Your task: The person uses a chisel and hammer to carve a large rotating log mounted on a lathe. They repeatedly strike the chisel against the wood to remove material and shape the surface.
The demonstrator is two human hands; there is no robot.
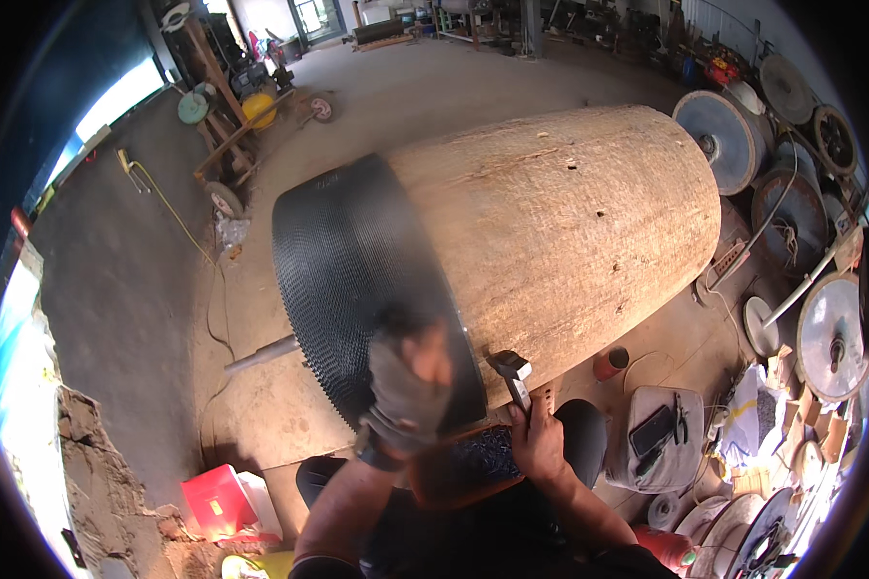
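Observation:
A large wooden roller (572,217) lies across the view in front of me, with a few small holes in its surface. Black toothed card clothing (340,239) is wrapped around its left end. My left hand (410,383), in a grey glove with bare fingertips, is at the clothing near its right edge; blur hides whether its fingers pinch anything. In my right hand (539,445) is a hammer (513,373), its metal head beside the roller's lower side, just right of the clothing's edge. Between my legs sits a container (431,485) of small dark nails (485,452).
A metal shaft (264,353) sticks out from the roller's left end. At right, a padded stool (655,470) bears a phone (652,428) and pliers (681,420). Flanged metal rollers (833,336) line the right side. A red box (221,503) lies at lower left.

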